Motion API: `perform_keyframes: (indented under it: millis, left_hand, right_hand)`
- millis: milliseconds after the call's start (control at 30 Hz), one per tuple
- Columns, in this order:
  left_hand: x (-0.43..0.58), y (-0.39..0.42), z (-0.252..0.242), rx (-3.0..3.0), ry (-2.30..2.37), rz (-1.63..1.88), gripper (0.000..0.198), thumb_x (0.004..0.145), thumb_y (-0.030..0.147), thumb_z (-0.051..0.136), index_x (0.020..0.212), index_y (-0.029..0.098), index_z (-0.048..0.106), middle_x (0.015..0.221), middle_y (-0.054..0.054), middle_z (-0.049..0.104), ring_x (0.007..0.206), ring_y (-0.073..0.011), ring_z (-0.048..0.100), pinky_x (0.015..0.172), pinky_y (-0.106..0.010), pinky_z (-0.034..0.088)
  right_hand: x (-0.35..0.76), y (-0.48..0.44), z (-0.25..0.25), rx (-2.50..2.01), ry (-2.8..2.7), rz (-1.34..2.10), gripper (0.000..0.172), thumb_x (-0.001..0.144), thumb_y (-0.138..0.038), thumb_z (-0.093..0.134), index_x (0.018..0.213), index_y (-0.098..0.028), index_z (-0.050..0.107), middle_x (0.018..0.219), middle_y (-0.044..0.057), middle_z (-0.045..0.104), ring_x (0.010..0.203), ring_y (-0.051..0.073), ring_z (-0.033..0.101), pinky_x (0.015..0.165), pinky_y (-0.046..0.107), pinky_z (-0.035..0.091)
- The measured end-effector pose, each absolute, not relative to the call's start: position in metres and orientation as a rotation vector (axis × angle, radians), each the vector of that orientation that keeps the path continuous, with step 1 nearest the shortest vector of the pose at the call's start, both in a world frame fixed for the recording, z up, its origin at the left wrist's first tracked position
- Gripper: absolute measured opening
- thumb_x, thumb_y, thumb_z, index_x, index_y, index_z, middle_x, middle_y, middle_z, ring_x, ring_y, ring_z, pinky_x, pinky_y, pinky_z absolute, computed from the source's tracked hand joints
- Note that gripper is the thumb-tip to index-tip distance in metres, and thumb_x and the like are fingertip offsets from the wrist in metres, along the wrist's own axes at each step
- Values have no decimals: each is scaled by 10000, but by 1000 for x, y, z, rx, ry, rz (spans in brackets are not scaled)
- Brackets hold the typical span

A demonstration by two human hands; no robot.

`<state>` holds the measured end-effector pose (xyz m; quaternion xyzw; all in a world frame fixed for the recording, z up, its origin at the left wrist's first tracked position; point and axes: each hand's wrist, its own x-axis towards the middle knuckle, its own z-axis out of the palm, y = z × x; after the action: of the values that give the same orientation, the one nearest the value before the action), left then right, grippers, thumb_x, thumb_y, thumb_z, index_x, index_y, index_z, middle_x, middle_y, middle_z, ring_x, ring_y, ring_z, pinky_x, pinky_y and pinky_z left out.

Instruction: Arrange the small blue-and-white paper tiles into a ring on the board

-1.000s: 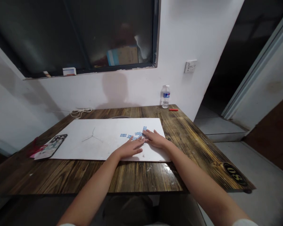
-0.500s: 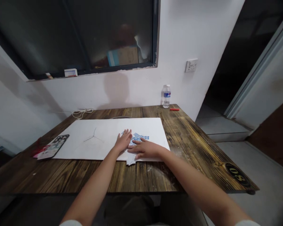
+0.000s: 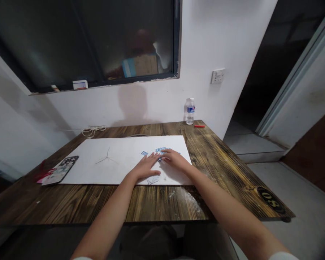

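I see the blue-marked pieces toward the right edge of the white board. The left hand lies over them, fingers outstretched, gripping nothing; the right hand bends loosely, maybe pinching some: I can't tell. 1 bottle stands near the desk's far right corner.

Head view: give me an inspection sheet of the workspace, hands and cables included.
Surface: wooden table, white board lying on it.
Work items: blue-and-white pieces spread loosely on the board, some hidden by the hands.
Clutter: patterned flat object at the board's left end; bottle and red object at the table's far right.
Hands: left hand extended over pieces; right hand beside it, grip unclear.
Cables: white cable, loosely bundled, far left of table.
Surroundings: wall socket and window beyond the table.
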<state>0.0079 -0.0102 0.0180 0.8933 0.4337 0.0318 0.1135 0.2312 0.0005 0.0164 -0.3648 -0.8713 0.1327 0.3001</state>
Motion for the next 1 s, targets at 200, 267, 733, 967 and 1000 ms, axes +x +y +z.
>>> perform_keyframes:
  millis: [200,267,733,967,1000]
  left_hand:
    - [5,3,3,2450,1738,389,494,910,436,464,1366,247,473,1500,-91,366,1411,-263,265,1125,-483,204]
    - [2,7,-1,2362,1804,541,411,928,360,423,1287,211,555,1448,-88,450,1386,-243,325,1115,-433,264]
    - [4,-9,18,2478,1589,228,559,921,528,364,1419,276,404,1547,-76,258,1441,-261,165,1132,-545,106]
    - [12,-7,16,2467,1510,391,460,947,481,342,1332,295,510,1454,-55,446,1399,-209,299,1129,-468,199]
    - [12,-6,13,2430,1647,412,478,943,482,353,1351,274,488,1474,-71,415,1403,-227,289,1126,-484,200]
  right_hand:
    - [211,-34,41,-345,-2579,647,355,907,-400,551,1240,-296,615,1328,38,582,1256,171,493,1064,323,350]
    - [205,-38,35,-277,-2753,670,409,899,-424,558,1297,-332,562,1395,17,522,1389,213,316,1130,412,241]
    - [231,9,4,-1674,-2328,283,603,936,-504,404,1471,-235,329,1559,161,189,1427,394,117,1078,646,122]
    - [220,5,7,-1169,-2698,445,589,956,-455,377,1495,-251,256,1569,96,176,1448,297,111,1128,571,109]
    - [216,1,8,-1099,-2734,454,581,956,-446,385,1492,-260,264,1569,88,173,1449,291,104,1135,562,96]
